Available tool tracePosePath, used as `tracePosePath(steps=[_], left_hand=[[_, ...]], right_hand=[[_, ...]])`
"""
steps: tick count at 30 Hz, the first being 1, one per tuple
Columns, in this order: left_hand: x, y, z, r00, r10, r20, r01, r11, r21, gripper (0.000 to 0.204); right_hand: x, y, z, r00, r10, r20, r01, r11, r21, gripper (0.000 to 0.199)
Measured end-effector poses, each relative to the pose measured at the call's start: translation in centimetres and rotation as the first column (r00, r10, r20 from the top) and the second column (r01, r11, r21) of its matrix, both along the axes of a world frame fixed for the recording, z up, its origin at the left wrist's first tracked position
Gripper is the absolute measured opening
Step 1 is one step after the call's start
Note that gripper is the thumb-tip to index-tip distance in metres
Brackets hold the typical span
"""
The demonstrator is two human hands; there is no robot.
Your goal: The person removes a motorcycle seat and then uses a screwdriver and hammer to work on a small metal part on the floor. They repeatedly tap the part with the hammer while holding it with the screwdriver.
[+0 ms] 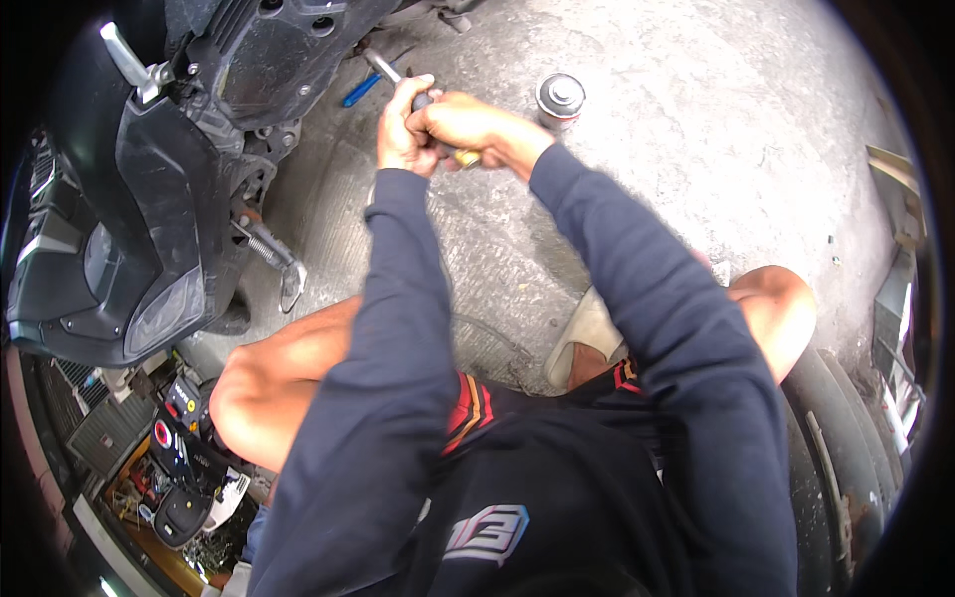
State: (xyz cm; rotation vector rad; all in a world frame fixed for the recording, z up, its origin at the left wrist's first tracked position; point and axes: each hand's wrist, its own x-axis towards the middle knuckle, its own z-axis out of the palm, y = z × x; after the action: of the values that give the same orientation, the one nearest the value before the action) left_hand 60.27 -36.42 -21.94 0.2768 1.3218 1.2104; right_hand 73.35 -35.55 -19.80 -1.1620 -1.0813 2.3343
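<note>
My left hand [400,137] and my right hand [466,121] are closed together around a metal-shafted hand tool [382,66], ahead of me and left of centre. The tool has a dark grip, and a yellow part shows under my right hand. Its bare shaft slants up and left toward the underside of a motorcycle [249,70]. The far tip lies close to the machine, and I cannot tell whether it touches. My fingers hide most of the grip. A blue-handled tool [359,92] lies on the floor just left of the shaft.
A round metal can [561,97] stands on the concrete floor [686,109] right of my hands. The motorcycle's kickstand [290,284] juts out at left. Behind it are a tray of assorted parts [149,488] and a black machine [179,433]. Tires [826,448] lie at lower right.
</note>
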Motion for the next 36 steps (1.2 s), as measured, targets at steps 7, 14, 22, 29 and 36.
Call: tracePosePath(steps=[7, 14, 22, 29, 36], left_hand=[[-3.5, 1.0, 4.5, 0.733, -0.538, -0.416, 0.324, 0.814, -0.481, 0.028], [6.4, 0.0, -1.3, 0.808, 0.041, 0.588, -0.285, 0.900, 0.329, 0.019], [-0.4, -0.8, 3.7, 0.891, -0.295, -0.345, 0.183, 0.929, -0.320, 0.029], [-0.8, 0.0, 4.6, 0.853, -0.328, -0.406, 0.189, 0.919, -0.346, 0.031], [6.7, 0.3, -0.5, 0.859, 0.088, 0.505, -0.283, 0.903, 0.324, 0.026]], right_hand=[[-4.4, -3.9, -0.8, 0.713, -0.478, -0.512, 0.098, 0.792, -0.603, 0.012], [-0.1, 3.9, 5.7, 0.606, -0.043, 0.795, -0.678, 0.495, 0.544, 0.045], [-0.9, -2.6, 0.1, 0.944, -0.230, -0.239, 0.147, 0.937, -0.318, 0.019], [-3.3, -3.4, -1.9, 0.862, -0.346, -0.370, 0.116, 0.846, -0.521, 0.022], [0.5, 3.8, 5.8, 0.627, -0.005, 0.779, -0.654, 0.540, 0.529, 0.042]])
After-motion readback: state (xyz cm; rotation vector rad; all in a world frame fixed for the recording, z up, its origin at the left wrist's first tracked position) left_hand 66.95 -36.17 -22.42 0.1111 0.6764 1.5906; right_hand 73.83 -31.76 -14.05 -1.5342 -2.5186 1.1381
